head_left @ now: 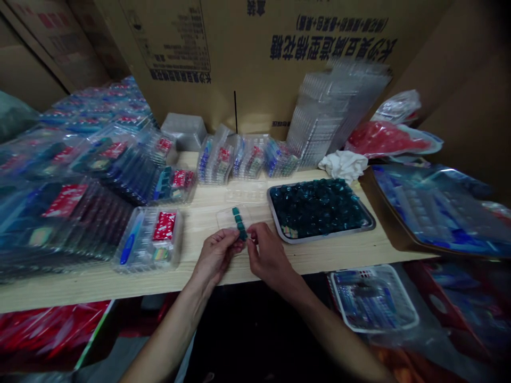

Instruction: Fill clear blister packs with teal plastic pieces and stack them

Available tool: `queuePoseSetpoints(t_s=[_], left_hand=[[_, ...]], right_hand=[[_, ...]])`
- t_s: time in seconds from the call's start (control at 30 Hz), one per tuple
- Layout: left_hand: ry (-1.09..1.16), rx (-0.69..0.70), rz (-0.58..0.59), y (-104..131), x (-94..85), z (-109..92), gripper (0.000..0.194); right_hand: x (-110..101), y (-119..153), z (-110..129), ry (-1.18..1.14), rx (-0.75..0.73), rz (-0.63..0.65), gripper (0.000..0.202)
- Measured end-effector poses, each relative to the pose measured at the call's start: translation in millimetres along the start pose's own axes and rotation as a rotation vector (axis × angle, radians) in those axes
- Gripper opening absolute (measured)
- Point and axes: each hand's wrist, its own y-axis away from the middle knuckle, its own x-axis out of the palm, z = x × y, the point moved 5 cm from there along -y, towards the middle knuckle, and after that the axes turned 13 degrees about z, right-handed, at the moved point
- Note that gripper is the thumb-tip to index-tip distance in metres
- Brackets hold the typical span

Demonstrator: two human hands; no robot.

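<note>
My left hand (217,252) is closed on the near end of a small clear plastic tray (223,219), tilted above the table. Down one side of the tray runs a row of several dark green cubes (238,218). My right hand (268,254) is pinched at the lowest cube, beside the left fingertips; whatever lies between its fingers is hidden. Just to the right, a shallow tray (319,238) is heaped with loose dark green cubes (319,205). Beyond my hands another clear plastic tray (245,192) lies flat on the wooden table (203,210).
Filled clear packs (147,239) with red packets and blue sticks are piled at the left. More packs (247,157) stand at the back beside a tall stack of clear trays (319,117). Crumpled tissue (344,164) and a cardboard box (385,213) are right; below sits a white basket (413,319).
</note>
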Motion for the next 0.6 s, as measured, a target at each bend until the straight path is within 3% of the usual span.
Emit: queuePoseSetpoints(t_s=[0.2,0.3,0.47,0.6], left_hand=[[0.167,0.008,0.039,6,14.7,2,0.04],[0.183,-0.001,0.027,8,14.4,2,0.034],[0.258,-0.035,-0.032,9,11.9,-1,0.026],[0.237,-0.024,-0.075,13,15.2,-5,0.026]], right_hand=[[0,1,15,0.098,-0.076,0.01,0.037],[-4,4,18,0.113,-0.146,0.0,0.044],[-4,7,28,0.27,-0.311,-0.028,0.041],[-7,5,29,0.222,-0.281,-0.015,0.033]])
